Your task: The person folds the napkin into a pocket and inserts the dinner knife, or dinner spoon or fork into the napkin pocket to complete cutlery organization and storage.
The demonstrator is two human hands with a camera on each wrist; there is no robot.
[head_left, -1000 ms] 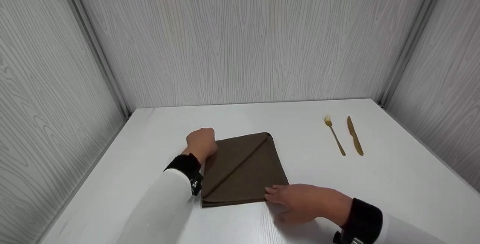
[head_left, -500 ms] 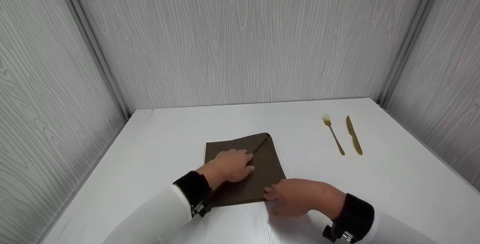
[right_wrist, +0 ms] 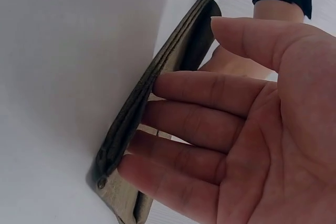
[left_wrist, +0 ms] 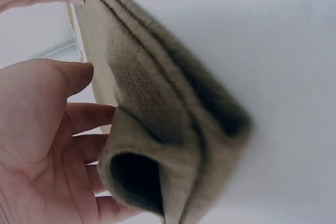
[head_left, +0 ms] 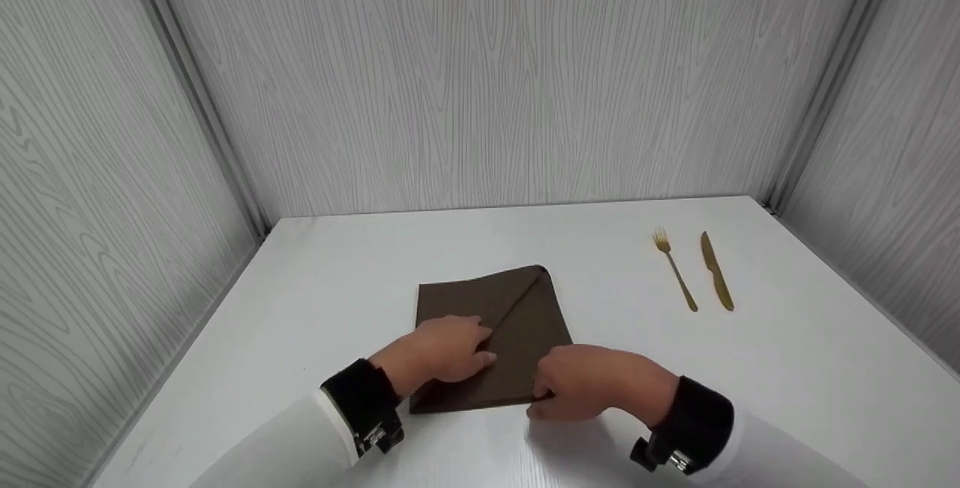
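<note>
- Your left hand (head_left: 448,347) is resting on the folded brown napkin (head_left: 525,323), fingers laid loosely along the diagonal fold and reaching toward the middle of the cloth.
- In the left wrist view, that hand (left_wrist: 42,145) is lying open with relaxed fingers against the napkin's (left_wrist: 157,114) layered edge; it is pressing, not clenching.
- Your right hand (head_left: 600,383) is sitting at the napkin's near right corner, fingers bent over the edge.
- In the right wrist view, the fingers (right_wrist: 210,129) of your right hand (right_wrist: 247,124) are touching the stacked layers of the napkin (right_wrist: 152,93) from the side; whether the thumb is closing a pinch on the cloth, I cannot tell.
- The napkin is lying flat on the white table (head_left: 750,368), centred in front of you, between both hands.
- A gold fork (head_left: 676,269) and a gold knife (head_left: 717,271) are lying side by side, well apart from the napkin, toward the table's far right.
</note>
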